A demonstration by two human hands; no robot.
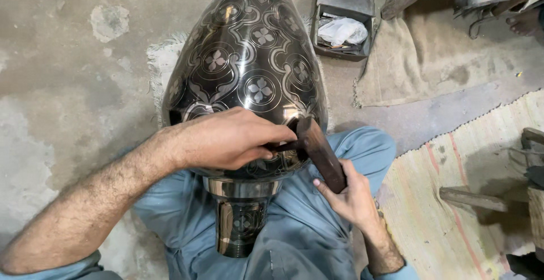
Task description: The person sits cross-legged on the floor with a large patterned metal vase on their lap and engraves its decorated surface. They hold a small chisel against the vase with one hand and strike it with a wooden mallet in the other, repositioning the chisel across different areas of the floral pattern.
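The place is a workshop floor of rough, patched concrete, and the person sits directly on it, with legs in light blue trousers. A pale fringed cloth lies under the far part of the work, a brown burlap sheet is spread at the upper right, and a striped woven mat covers the floor on the right side. Beyond the work stands an open metal box with white crumpled material inside. A large dark metal vase, engraved with silver flower and circle patterns, lies across the lap. Its long axis runs away from the person: the narrow foot points toward the body, and the wide belly narrows to the far end at the top of the view. The left hand rests on the lower belly, its fingers pressed together and pinching a thin chisel against the metal. The right hand is closed around the handle of a dark wooden mallet, whose head is just beside the chisel end.
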